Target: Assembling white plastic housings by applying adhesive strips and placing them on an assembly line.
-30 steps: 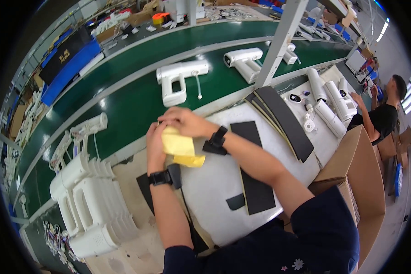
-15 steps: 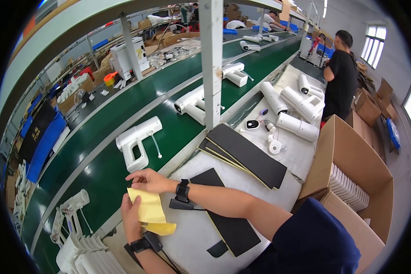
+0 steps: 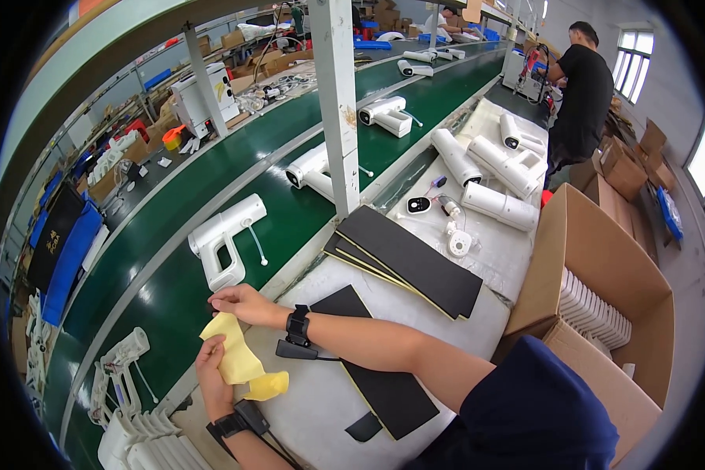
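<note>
Green conveyor belt (image 3: 153,321) runs past the white-covered tabletop (image 3: 309,403), carrying white gun-shaped housings (image 3: 239,223) just beyond the person's hands. A yellow sheet (image 3: 241,362) hangs above the tabletop's belt-side edge, its lower end bent into a flap. The left hand (image 3: 213,368) has it pinched along the left side, thumb in front. The right hand (image 3: 241,304) is by the sheet's top edge, fingertips drawn nearly together; whether they grip anything I cannot tell. Black strips (image 3: 411,254) lie stacked further right, and a single black strip (image 3: 384,392) passes under the right forearm.

Handling the sheet well probably calls for a light left pinch near the border, since thin material creases easily, with the right fingertips working from a corner and the forearm lifted off the single strip.
</note>
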